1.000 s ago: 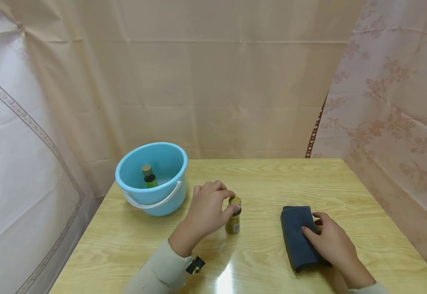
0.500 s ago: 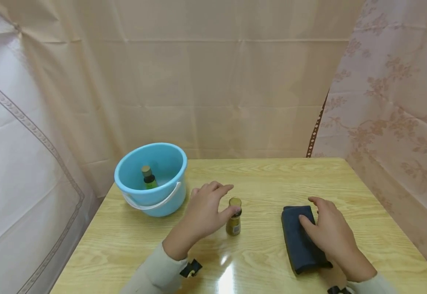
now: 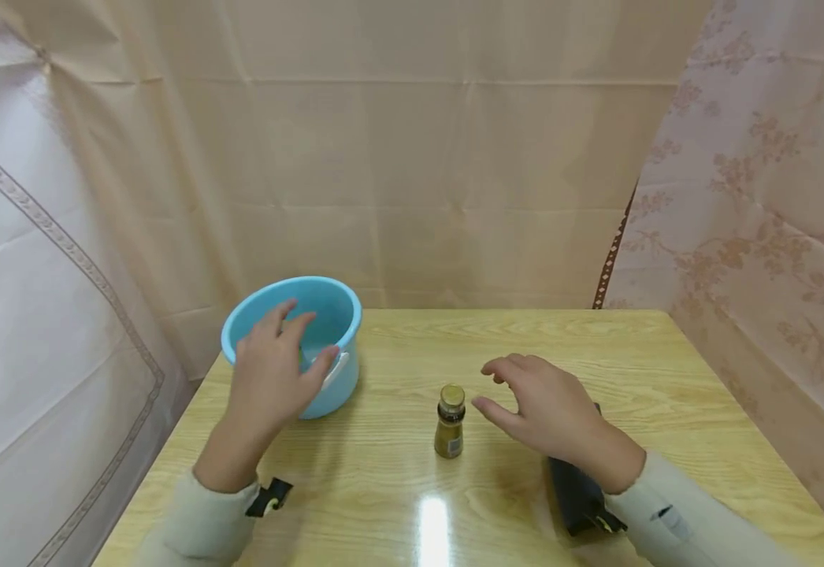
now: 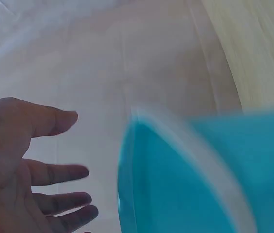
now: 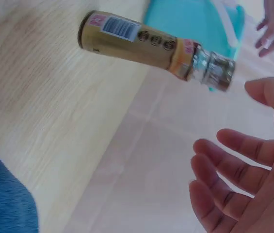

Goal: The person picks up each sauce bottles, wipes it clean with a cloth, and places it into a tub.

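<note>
My left hand (image 3: 273, 378) hovers over the near side of the light blue bucket (image 3: 344, 390), fingers spread and nothing in them. In the left wrist view its fingers lie beside the bucket's rim (image 4: 127, 184). A small glass bottle with a gold cap and golden label (image 3: 449, 437) stands upright on the table. To its right is my right hand (image 3: 547, 405), thumb and fingers parted toward the cap. The right wrist view shows the bottle's barcode label (image 5: 120, 28) just beyond those fingertips.
A folded dark cloth (image 3: 571, 496) lies under my right forearm, partly hidden. Inside the bucket a bit of a green-labelled bottle (image 3: 302, 356) shows past my left hand. A beige curtain (image 3: 412, 197) hangs behind the wooden table (image 3: 384, 504).
My left hand has left the gold-capped bottle and moved left to the bucket. My right hand has come off the dark cloth and moved left, close to the bottle.
</note>
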Demonstrator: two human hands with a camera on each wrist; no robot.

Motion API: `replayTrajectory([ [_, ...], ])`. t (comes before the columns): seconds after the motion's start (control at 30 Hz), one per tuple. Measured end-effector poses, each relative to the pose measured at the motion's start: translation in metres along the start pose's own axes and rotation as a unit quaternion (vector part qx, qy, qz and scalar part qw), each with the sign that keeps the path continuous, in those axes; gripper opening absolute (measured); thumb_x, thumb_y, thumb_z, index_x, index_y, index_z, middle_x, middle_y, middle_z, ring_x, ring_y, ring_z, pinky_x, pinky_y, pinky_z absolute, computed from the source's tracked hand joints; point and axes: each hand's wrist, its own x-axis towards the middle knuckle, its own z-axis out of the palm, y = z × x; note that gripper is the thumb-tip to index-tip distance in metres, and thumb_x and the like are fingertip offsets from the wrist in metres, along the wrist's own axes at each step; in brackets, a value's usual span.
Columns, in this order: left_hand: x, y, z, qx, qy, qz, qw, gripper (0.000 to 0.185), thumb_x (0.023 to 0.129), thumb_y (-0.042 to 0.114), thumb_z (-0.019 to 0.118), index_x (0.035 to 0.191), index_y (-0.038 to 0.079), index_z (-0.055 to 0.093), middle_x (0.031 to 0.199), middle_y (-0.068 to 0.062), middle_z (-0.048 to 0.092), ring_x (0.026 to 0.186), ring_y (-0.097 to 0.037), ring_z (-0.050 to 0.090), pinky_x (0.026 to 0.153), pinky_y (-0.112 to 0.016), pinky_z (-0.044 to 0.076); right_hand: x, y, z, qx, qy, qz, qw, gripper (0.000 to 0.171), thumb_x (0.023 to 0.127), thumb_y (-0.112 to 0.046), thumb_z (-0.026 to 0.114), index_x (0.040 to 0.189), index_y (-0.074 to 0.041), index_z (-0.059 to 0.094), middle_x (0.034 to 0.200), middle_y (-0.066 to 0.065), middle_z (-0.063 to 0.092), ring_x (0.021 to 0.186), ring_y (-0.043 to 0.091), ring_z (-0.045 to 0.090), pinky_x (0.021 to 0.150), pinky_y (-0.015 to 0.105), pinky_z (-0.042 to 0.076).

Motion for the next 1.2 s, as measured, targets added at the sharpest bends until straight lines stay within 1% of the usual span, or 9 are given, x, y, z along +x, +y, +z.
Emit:
replayTrajectory([
  [0.07, 0.003, -0.017, -0.009, 0.013, -0.016, -0.028, 0.9994, 0.069, 0.097, 0.046, 0.068, 0.145, -0.001, 0.054, 0.157, -0.028, 0.041, 0.139, -0.053, 0.042, 0.104, -0.076, 0.032, 0.007, -0.005, 0.002, -0.020, -0.016, -0.020, 0.999, 0.047, 0.093, -0.062, 0.067, 0.122, -0.025, 0.070, 0.104, -0.008, 0.071, 0.085, 0.011, 0.067, 0.059, 0.030, 0.050],
  [0.13, 0.007, -0.036, -0.014, 0.031, -0.033, -0.048, 0.9978, 0.080, 0.098, 0.054, 0.062, 0.150, -0.004, 0.045, 0.158, -0.032, 0.035, 0.139, -0.057, 0.039, 0.104, -0.077, 0.030, 0.012, -0.010, 0.005, -0.034, -0.029, -0.039, 0.998, 0.051, 0.092, -0.066, 0.067, 0.122, -0.026, 0.070, 0.101, -0.009, 0.070, 0.082, 0.009, 0.066, 0.056, 0.027, 0.048],
  [0.23, 0.011, -0.060, -0.015, 0.046, -0.062, -0.077, 0.9941, 0.099, 0.097, 0.069, 0.053, 0.158, -0.006, 0.030, 0.161, -0.037, 0.026, 0.141, -0.061, 0.033, 0.103, -0.079, 0.027, 0.018, -0.014, 0.009, -0.050, -0.035, -0.061, 0.996, 0.053, 0.090, -0.069, 0.066, 0.119, -0.026, 0.070, 0.096, -0.011, 0.069, 0.078, 0.005, 0.064, 0.053, 0.024, 0.045],
  [0.33, 0.014, -0.075, -0.012, 0.056, -0.091, -0.093, 0.9899, 0.115, 0.091, 0.081, 0.047, 0.162, -0.006, 0.018, 0.163, -0.039, 0.018, 0.144, -0.063, 0.025, 0.106, -0.080, 0.023, 0.021, -0.016, 0.012, -0.060, -0.031, -0.072, 0.995, 0.050, 0.089, -0.069, 0.068, 0.114, -0.026, 0.071, 0.090, -0.012, 0.066, 0.072, 0.003, 0.060, 0.051, 0.022, 0.042],
  [0.43, 0.016, -0.079, -0.009, 0.059, -0.121, -0.108, 0.9850, 0.124, 0.088, 0.086, 0.044, 0.162, -0.008, 0.012, 0.164, -0.040, 0.012, 0.147, -0.063, 0.018, 0.110, -0.079, 0.018, 0.024, -0.016, 0.013, -0.069, -0.029, -0.083, 0.994, 0.045, 0.088, -0.067, 0.071, 0.106, -0.026, 0.071, 0.083, -0.012, 0.064, 0.064, 0.002, 0.054, 0.047, 0.022, 0.038],
  [0.57, 0.019, -0.084, -0.003, 0.065, -0.151, -0.130, 0.9777, 0.129, 0.086, 0.091, 0.038, 0.162, -0.009, 0.008, 0.162, -0.043, 0.010, 0.147, -0.064, 0.014, 0.110, -0.078, 0.016, 0.028, -0.017, 0.013, -0.070, -0.033, -0.098, 0.992, 0.039, 0.088, -0.064, 0.072, 0.096, -0.027, 0.070, 0.078, -0.013, 0.061, 0.058, 0.002, 0.047, 0.046, 0.022, 0.036],
  [0.83, 0.023, -0.094, 0.000, 0.065, -0.203, -0.159, 0.9639, 0.134, 0.082, 0.096, 0.034, 0.164, -0.004, -0.001, 0.163, -0.044, 0.001, 0.148, -0.065, 0.007, 0.109, -0.082, 0.011, 0.032, -0.021, 0.015, -0.048, -0.046, -0.103, 0.993, 0.029, 0.092, -0.057, 0.071, 0.090, -0.029, 0.068, 0.077, -0.016, 0.058, 0.057, -0.001, 0.045, 0.048, 0.021, 0.037],
  [1.0, 0.024, -0.097, 0.000, 0.061, -0.224, -0.161, 0.9592, 0.137, 0.079, 0.098, 0.036, 0.164, -0.001, -0.006, 0.164, -0.043, 0.001, 0.148, -0.065, 0.009, 0.110, -0.082, 0.009, 0.034, -0.022, 0.015, -0.026, -0.055, -0.103, 0.993, 0.025, 0.094, -0.052, 0.072, 0.088, -0.027, 0.067, 0.078, -0.016, 0.058, 0.059, -0.001, 0.046, 0.051, 0.021, 0.039],
  [1.2, 0.022, -0.099, -0.001, 0.062, -0.232, -0.137, 0.9611, 0.140, 0.076, 0.099, 0.041, 0.165, 0.001, -0.006, 0.162, -0.045, -0.001, 0.147, -0.066, 0.012, 0.111, -0.081, 0.008, 0.037, -0.022, 0.008, -0.022, -0.065, -0.104, 0.992, 0.025, 0.093, -0.048, 0.072, 0.085, -0.026, 0.066, 0.078, -0.017, 0.057, 0.061, 0.000, 0.047, 0.054, 0.022, 0.041],
])
